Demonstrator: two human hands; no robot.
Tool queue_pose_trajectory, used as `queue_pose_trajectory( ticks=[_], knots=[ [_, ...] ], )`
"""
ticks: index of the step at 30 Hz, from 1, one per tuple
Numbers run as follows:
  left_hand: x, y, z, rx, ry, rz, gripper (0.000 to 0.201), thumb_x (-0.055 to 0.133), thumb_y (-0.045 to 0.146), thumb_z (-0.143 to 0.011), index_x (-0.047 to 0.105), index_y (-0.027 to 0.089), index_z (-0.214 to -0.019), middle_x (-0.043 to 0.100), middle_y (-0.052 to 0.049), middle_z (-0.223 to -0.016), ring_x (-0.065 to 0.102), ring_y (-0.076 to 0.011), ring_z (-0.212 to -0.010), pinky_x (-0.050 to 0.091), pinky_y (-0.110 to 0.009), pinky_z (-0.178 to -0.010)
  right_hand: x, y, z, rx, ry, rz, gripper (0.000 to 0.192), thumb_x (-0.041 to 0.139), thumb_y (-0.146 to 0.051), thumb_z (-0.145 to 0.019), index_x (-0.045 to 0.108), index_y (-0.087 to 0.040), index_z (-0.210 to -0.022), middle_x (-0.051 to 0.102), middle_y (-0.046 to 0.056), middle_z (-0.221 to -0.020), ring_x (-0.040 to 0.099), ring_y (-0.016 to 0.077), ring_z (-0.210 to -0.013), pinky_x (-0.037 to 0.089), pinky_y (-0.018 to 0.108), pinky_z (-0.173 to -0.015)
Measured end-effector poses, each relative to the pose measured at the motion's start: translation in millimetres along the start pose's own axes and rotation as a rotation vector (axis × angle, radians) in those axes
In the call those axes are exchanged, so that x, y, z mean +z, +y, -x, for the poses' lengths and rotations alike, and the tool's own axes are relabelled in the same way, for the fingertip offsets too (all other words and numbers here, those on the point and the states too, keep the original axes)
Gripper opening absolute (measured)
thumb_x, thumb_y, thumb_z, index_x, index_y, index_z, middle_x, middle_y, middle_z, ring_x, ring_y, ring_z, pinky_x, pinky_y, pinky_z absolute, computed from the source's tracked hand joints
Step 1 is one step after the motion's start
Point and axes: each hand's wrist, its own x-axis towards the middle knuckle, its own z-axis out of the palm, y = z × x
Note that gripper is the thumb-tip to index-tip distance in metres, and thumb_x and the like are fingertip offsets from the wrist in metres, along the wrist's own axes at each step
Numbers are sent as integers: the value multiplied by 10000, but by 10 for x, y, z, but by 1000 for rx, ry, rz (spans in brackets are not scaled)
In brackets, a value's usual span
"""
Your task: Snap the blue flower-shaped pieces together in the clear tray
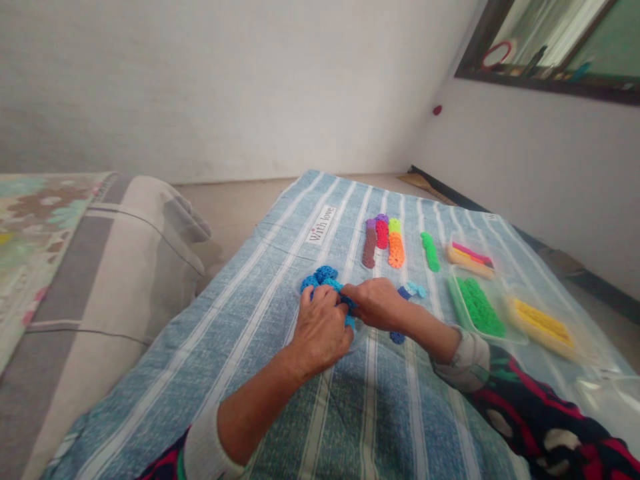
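My left hand (321,327) and my right hand (376,303) meet over a pile of blue crochet pieces (323,277) on a striped blue cloth (260,333). Both hands pinch the blue pieces between fingers and thumb. A few loose blue and light-blue pieces (411,291) lie just right of my right hand. Further back, rows of crochet pieces lie flat: brown (369,248), red and purple (382,231), orange (396,250) and green (430,251).
Clear plastic trays stand on the right: one with green pieces (479,307), one with yellow (543,323), one with pink and tan (471,259). A grey cushion (130,267) lies left. White walls rise behind and a framed mirror (550,47) hangs upper right.
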Motion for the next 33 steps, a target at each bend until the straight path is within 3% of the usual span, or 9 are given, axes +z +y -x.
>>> queue_pose_trajectory(
  ticks=[17, 27, 33],
  knots=[
    [7, -2, -5, 11, 30, 50, 196, 560, 251, -775, 717, 184, -869, 683, -101, -1018, 490, -311, -1168, 265, -555, -1082, 24, -9, -5, 27, 24, -23, 273, 434, -163, -897, 673, -165, -1030, 738, 123, -900, 689, 229, -792, 388, 275, -593],
    [3, 1, 0, 10, 33, 94, 227, 563, 238, -763, 720, 178, -914, 724, -88, -1025, 499, -325, -1186, 230, -585, -1096, -210, 127, -14, 28, -27, -1, 267, 488, -178, -875, 724, -179, -999, 746, 123, -888, 686, 228, -818, 393, 269, -610],
    [13, -4, 1, 20, 33, 74, 213, 562, 247, -770, 713, 185, -905, 722, -88, -1019, 499, -328, -1191, 235, -585, -1090, -183, 179, 54, 50, -51, -70, 236, 528, -194, -850, 733, -197, -967, 751, 91, -911, 682, 217, -845, 398, 263, -630]
  ],
)
